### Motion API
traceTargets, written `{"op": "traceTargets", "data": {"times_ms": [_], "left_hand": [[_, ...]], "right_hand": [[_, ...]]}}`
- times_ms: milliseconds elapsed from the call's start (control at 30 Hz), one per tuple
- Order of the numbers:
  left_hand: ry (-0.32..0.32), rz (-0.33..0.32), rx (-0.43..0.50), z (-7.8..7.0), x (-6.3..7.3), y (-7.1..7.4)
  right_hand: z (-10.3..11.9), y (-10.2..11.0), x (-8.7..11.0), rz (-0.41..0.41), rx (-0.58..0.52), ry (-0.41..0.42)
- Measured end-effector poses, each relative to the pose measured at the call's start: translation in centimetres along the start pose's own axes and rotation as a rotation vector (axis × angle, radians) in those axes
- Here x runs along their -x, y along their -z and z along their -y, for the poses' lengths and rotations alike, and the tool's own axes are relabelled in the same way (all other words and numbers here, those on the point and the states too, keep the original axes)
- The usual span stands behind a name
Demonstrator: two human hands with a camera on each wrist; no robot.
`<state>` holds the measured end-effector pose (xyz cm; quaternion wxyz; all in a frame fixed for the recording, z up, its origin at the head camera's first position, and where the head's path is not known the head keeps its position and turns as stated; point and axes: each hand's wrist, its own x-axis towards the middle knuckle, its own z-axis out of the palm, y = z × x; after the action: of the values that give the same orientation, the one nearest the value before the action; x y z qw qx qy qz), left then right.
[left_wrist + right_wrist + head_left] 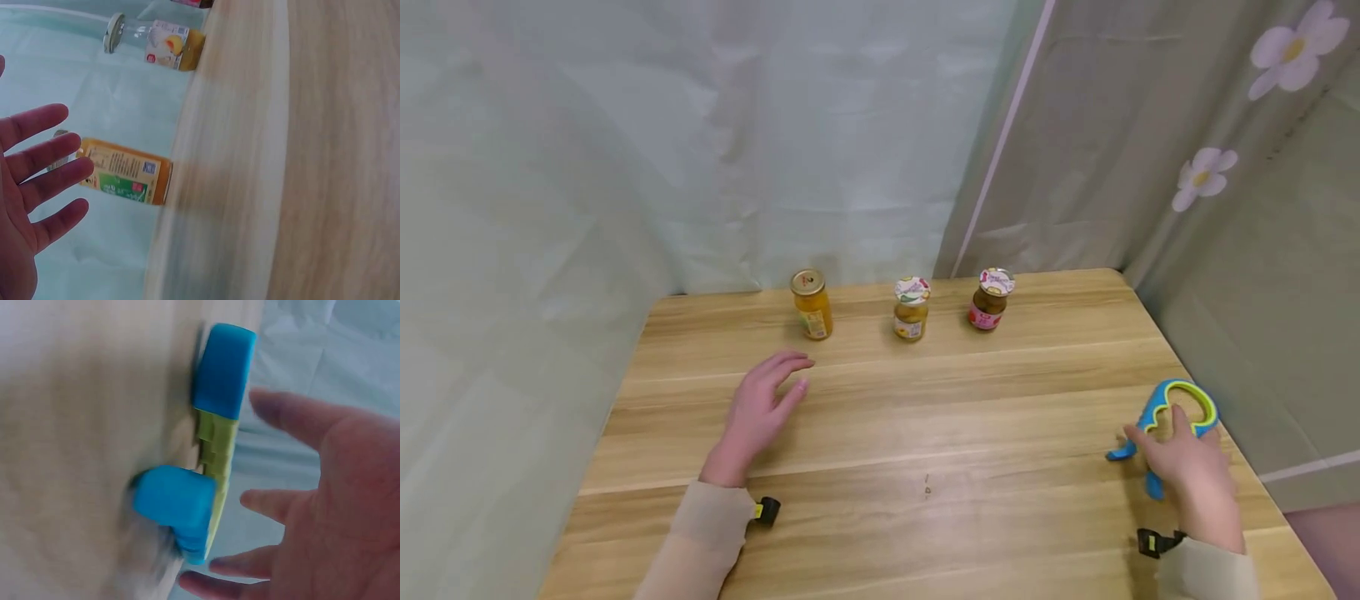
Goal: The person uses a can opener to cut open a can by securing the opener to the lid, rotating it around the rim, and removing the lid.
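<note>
In the head view my left hand (758, 414) hovers over the left of the table with its fingers spread and holds nothing. It is nearest to a tall jar (814, 310) of orange contents with a gold lid; its green and cream label shows in the left wrist view. My right hand (1197, 467) reaches over a blue and lime-green jar opener (1167, 390) lying near the right edge. In the right wrist view, the fingers are extended beside the jar opener (222, 372); contact cannot be told.
A jar (911, 315) with a peach label and a patterned lid stands at the back middle. Right of it is a dark jar (987, 304) with a pink label. Pale curtains (850, 167) hang behind the wooden table (970, 433).
</note>
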<state>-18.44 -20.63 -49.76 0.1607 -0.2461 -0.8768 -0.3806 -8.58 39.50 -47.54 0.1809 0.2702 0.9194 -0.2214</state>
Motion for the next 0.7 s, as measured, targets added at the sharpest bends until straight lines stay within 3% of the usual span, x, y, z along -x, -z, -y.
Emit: {"op": "traceTargets", "data": {"times_ms": [133, 467, 700], "left_hand": [[-0.006, 0.011, 0.02, -0.5, -0.1, -0.4], [0.012, 0.026, 0.022, -0.3, -0.1, -1.3], [0.006, 0.027, 0.019, -0.2, 0.1, -1.5]], "right_hand": [[-0.3, -0.6, 0.2, 0.048, 0.034, 0.02], [-0.7, -1.1, 0.0, 0.028, 0.076, 0.044], [-1.5, -1.2, 0.2, 0.01, 0.0, 0.001]]}}
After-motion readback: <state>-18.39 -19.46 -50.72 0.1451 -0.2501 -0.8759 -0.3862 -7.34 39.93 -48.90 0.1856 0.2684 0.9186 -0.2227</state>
